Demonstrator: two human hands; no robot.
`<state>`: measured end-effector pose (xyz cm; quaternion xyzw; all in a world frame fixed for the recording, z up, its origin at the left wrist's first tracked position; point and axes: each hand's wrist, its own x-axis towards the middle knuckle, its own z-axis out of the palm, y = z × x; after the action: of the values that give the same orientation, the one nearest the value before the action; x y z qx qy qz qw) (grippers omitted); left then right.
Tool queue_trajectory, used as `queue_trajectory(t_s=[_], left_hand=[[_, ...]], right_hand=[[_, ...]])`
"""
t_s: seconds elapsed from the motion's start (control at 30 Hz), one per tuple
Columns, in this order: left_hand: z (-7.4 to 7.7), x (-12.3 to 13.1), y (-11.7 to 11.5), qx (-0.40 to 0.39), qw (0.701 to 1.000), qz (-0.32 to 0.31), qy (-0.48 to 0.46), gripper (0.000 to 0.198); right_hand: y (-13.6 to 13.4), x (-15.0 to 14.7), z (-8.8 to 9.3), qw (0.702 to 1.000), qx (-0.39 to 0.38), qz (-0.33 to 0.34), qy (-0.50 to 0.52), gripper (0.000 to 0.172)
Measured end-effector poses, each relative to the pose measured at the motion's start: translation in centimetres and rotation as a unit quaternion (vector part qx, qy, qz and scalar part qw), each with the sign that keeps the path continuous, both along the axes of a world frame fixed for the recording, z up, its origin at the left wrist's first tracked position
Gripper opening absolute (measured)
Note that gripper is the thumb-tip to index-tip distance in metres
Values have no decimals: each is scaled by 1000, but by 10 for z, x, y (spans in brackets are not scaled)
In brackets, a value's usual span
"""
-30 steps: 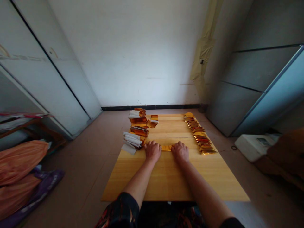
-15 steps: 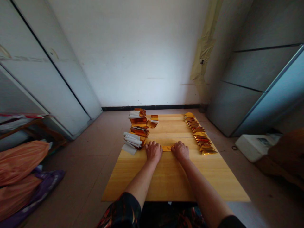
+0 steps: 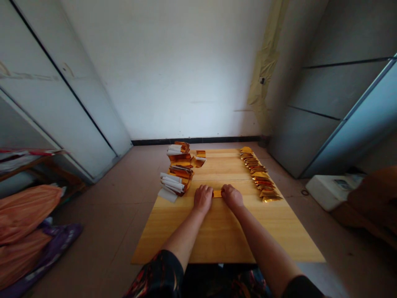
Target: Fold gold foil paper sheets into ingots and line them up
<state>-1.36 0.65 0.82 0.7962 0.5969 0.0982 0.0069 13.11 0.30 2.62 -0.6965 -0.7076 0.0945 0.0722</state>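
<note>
Between my two hands a small strip of gold foil paper [image 3: 217, 194] lies on the wooden board [image 3: 223, 231]. My left hand [image 3: 203, 198] is closed on its left end, and my right hand [image 3: 232, 196] is closed on its right end; the fingertips hide both ends. Left of my left hand, gold and white paper sheets [image 3: 173, 183] lie in loose curled stacks at the board's edge. A row of folded gold pieces [image 3: 259, 176] overlaps along the right edge, beyond my right hand.
Farther back on the left are another paper stack [image 3: 178, 149] and a loose gold sheet [image 3: 198, 160]. A white box [image 3: 325, 192] stands on the floor at right. Orange cloth [image 3: 27, 211] and a purple bag [image 3: 58, 248] are at left.
Both hands have moved closer together along the gold strip, so less of it shows between them. The view has shifted slightly.
</note>
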Motion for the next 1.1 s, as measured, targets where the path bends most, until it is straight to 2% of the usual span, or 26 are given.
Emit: queue_trajectory(t_s=[0.2,0.33,0.67,0.9,1.1], left_hand=[[1,-3,-5,-9,999,29,-42,13],[4,-1,-6,-27,997,55,-55,14],[6,0,-8,-45,994,74,-65,16],[1,-11,-8,-43,994,44,-88,18],[-2,-18,-8,-48,994,25,-95,27]], right_hand=[[-4,-5,2,999,11,-29,15,16],[-9,-10,3,998,17,-50,20,26],[0,-6,3,995,-35,-73,55,24],[12,14,-11,992,-32,-64,107,19],[16,25,-14,990,-18,-59,129,26]])
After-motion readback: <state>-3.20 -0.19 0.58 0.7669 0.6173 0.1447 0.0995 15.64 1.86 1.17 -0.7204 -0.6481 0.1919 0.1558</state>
